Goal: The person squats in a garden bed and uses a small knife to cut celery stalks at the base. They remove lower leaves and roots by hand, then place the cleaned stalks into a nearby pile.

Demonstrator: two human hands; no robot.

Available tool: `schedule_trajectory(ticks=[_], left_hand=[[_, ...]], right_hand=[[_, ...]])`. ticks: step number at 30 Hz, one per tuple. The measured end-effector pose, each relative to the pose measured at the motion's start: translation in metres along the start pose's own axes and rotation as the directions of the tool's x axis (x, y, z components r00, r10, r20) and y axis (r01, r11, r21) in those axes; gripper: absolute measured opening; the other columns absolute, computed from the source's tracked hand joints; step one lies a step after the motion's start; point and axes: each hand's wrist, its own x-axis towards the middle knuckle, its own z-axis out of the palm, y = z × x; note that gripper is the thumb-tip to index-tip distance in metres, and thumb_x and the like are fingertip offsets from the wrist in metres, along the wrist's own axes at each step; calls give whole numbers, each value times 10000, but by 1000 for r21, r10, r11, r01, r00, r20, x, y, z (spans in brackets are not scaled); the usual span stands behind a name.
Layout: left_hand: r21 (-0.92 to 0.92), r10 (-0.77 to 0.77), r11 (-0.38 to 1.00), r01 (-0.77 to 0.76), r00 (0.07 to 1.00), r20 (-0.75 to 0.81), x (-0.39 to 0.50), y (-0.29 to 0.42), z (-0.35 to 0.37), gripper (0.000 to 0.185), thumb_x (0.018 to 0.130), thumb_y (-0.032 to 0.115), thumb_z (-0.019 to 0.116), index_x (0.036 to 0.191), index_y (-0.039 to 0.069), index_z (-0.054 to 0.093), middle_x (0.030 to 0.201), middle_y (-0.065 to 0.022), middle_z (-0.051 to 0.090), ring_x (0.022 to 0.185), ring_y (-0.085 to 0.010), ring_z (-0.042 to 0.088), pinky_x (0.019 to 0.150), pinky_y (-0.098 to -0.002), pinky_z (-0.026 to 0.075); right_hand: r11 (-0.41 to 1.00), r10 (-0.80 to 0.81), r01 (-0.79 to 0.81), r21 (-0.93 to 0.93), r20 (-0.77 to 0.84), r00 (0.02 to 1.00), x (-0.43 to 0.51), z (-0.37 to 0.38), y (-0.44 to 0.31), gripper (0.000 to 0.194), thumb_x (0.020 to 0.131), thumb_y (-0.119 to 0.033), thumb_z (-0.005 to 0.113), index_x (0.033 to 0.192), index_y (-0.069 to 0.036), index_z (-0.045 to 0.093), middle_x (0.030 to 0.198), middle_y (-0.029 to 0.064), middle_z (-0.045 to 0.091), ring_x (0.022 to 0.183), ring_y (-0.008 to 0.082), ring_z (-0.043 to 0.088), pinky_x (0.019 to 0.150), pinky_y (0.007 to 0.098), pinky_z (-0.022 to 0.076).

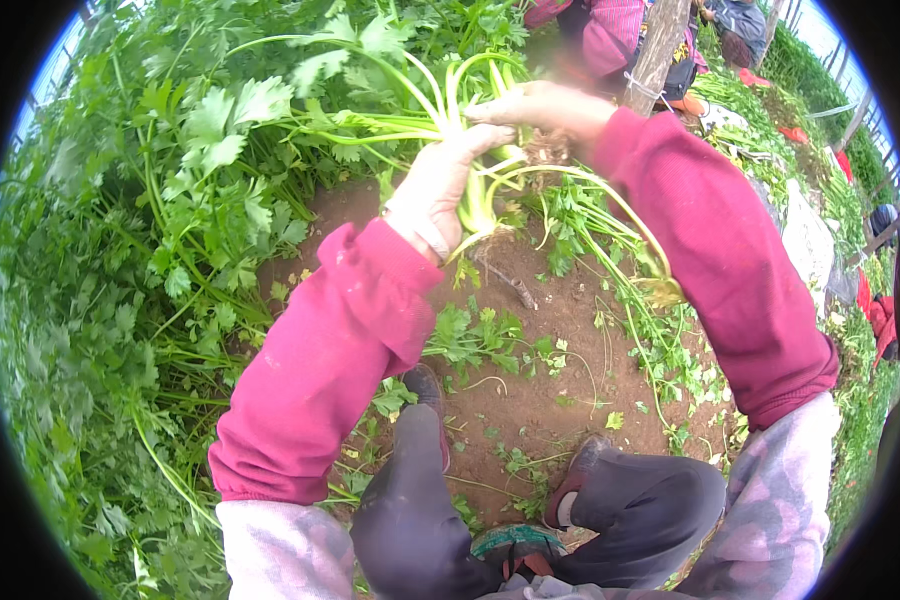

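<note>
My left hand [439, 180] is closed around a bunch of pale green celery stalks [476, 199], with thin roots at the lower end and leafy tops spreading to the upper left. Against the same bunch, my right hand [544, 109] is blurred, its fingers lying over the stalks and its thumb hidden. A brown, soil-covered root clump [549, 146] shows just under the right palm. One long bent stalk [615, 187] arches from the bunch towards my right sleeve.
Dense standing celery [157, 225] fills the left side. Loose leafy stems [472, 337] and a short stick [521, 289] lie on brown soil [540, 397]. A wooden post [660, 56] rises ahead. Beyond it, a person in pink clothing [611, 34] and another person [742, 26] sit or crouch.
</note>
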Motion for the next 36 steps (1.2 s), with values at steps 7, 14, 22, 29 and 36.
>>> schedule_trajectory(ticks=[7, 14, 22, 29, 36], left_hand=[[-340, 190, 934, -110, 959, 211, -36, 0, 148, 189, 793, 148, 617, 946, 57, 553, 804, -70, 599, 677, -204, 595, 580, -394, 520], [-475, 340, 866, -152, 877, 339, -88, 10, 269, 195, 770, 152, 640, 925, 54, 575, 792, -82, 613, 667, -213, 603, 565, -391, 521], [-548, 544, 811, -206, 610, 576, -178, 33, 408, 192, 766, 96, 614, 938, 20, 572, 787, -109, 620, 631, -209, 615, 564, -361, 533], [-338, 315, 941, 32, 292, 903, -241, -16, 549, 177, 800, 87, 590, 951, -5, 577, 850, -137, 640, 731, -252, 645, 676, -437, 542], [293, -266, 948, -123, 196, 944, -214, -142, 591, 196, 815, 101, 597, 994, 28, 569, 870, -107, 644, 793, -240, 636, 749, -469, 520]], right_hand=[[779, 41, -148, -609, -186, 982, -159, -24, -141, 371, 830, -317, 571, 1110, -74, 592, 1014, 60, 581, 887, 116, 559, 742, 258, 453], [445, -57, -274, -852, -332, 941, -273, -30, -226, 389, 806, -350, 628, 949, 12, 631, 772, 20, 630, 639, 70, 563, 606, 218, 469], [425, -220, -372, -825, -493, 842, -433, -27, -306, 361, 819, -289, 634, 1026, 3, 586, 876, 54, 634, 731, 89, 586, 640, 237, 484], [554, -354, -473, -685, -708, 611, -609, -14, -295, 388, 828, -306, 619, 1057, 3, 562, 914, 63, 624, 752, 96, 587, 657, 232, 481], [848, -237, -414, -332, -935, 266, -717, -52, -107, 420, 846, -344, 586, 1082, 2, 547, 917, 64, 617, 774, 101, 575, 692, 222, 466]])
